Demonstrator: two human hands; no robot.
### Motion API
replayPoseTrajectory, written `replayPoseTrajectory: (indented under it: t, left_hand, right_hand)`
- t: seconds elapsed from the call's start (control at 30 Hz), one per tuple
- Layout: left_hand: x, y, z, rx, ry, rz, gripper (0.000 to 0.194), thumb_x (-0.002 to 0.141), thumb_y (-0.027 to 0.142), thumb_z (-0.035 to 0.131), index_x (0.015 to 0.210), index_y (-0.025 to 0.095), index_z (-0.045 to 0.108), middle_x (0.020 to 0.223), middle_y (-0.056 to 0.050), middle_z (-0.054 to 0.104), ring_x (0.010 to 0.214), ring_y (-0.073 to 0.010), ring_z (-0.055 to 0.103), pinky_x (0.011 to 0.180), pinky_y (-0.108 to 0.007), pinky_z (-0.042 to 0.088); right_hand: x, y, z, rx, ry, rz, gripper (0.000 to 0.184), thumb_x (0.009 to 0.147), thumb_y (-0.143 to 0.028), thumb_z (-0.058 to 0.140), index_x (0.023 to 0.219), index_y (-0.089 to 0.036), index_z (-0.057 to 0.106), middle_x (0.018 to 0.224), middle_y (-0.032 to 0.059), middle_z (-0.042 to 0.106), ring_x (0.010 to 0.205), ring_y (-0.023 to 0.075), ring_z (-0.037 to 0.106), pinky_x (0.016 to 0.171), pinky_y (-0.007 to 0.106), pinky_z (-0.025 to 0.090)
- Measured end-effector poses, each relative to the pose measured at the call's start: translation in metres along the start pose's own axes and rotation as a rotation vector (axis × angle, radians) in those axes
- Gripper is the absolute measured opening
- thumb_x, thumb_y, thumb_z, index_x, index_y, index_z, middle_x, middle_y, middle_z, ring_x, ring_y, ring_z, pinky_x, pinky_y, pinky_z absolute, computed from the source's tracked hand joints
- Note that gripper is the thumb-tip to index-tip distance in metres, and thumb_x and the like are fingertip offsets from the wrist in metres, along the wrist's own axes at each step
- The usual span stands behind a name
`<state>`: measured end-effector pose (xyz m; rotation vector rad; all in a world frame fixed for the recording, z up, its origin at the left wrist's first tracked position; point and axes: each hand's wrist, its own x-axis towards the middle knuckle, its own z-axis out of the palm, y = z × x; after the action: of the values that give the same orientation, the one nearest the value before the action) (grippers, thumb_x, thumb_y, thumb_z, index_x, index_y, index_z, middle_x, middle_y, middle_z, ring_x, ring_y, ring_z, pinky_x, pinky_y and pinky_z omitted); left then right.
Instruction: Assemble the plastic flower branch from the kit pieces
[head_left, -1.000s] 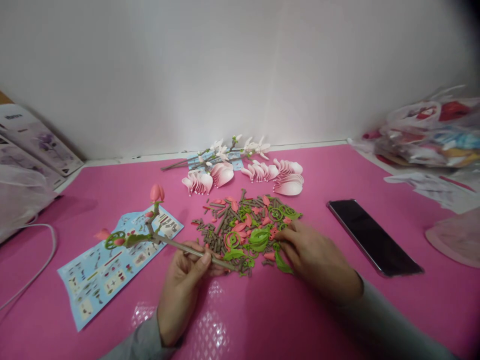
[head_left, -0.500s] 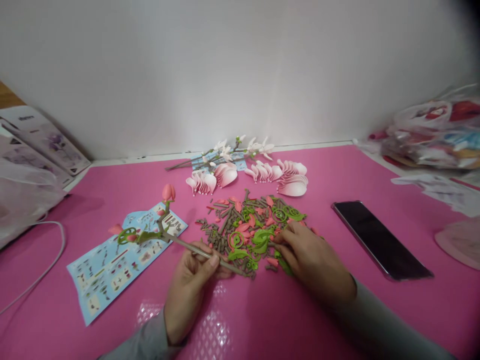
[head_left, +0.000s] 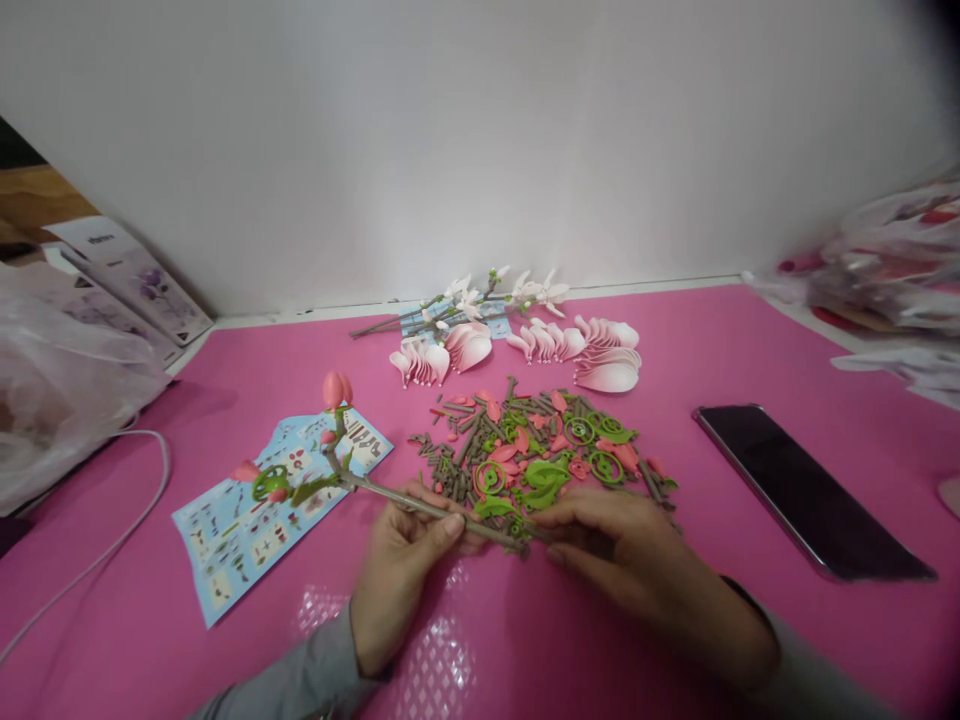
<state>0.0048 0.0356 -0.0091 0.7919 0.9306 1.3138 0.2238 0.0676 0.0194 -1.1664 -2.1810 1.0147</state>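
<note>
My left hand (head_left: 401,570) is closed round the brown stem of a toy flower branch (head_left: 352,480), which carries pink buds and green leaves and points up and to the left over the blue instruction sheet (head_left: 247,515). My right hand (head_left: 622,550) lies at the near edge of a pile of small brown, pink and green pieces (head_left: 536,450). Its fingers are pinched together at the stem's right end. What the fingertips grip there is too small to make out.
All of this lies on a pink table (head_left: 525,640). Pale pink petals (head_left: 525,350) and a white flower branch (head_left: 480,295) lie behind the pile. A black phone (head_left: 806,490) lies to the right, bags (head_left: 885,270) at far right. At left are a plastic bag (head_left: 60,390), a white cable (head_left: 112,540) and boxes (head_left: 127,270).
My right hand has drawn back from inside the pile to the stem's right end and pinched there. The view has shifted, so everything sits further right in the picture.
</note>
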Motion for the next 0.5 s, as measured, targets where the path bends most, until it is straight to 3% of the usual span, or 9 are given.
replayPoseTrajectory:
  t: [0.13, 0.3, 0.5]
  left_hand:
    - [0.001, 0.002, 0.001, 0.019, 0.018, -0.004, 0.016, 0.076, 0.02, 0.072, 0.077, 0.017, 0.057, 0.062, 0.0, 0.071, 0.061, -0.0164, 0.069, 0.063, -0.028, 0.054]
    - [0.003, 0.004, 0.002, 0.034, 0.034, -0.012, 0.017, 0.075, 0.02, 0.072, 0.075, 0.017, 0.056, 0.062, 0.0, 0.071, 0.06, -0.0147, 0.067, 0.063, -0.026, 0.054]
    - [0.003, 0.005, 0.003, 0.052, 0.034, -0.012, 0.018, 0.075, 0.02, 0.073, 0.075, 0.017, 0.055, 0.061, 0.0, 0.071, 0.059, -0.0146, 0.067, 0.063, -0.026, 0.054]
  right_hand:
    - [-0.001, -0.001, 0.005, 0.02, -0.041, 0.013, 0.008, 0.083, -0.017, 0.061, 0.078, -0.021, 0.066, 0.074, -0.0024, 0.064, 0.067, 0.0124, 0.056, 0.06, 0.024, 0.039]
    - [-0.002, -0.001, 0.011, -0.002, 0.015, 0.076, 0.011, 0.082, -0.021, 0.06, 0.071, -0.019, 0.06, 0.07, -0.0015, 0.062, 0.065, 0.0132, 0.055, 0.058, 0.025, 0.038]
    - [-0.004, -0.004, 0.013, -0.001, 0.052, 0.051, 0.015, 0.081, -0.02, 0.061, 0.067, -0.019, 0.056, 0.065, -0.0023, 0.058, 0.059, 0.0113, 0.05, 0.053, 0.023, 0.035]
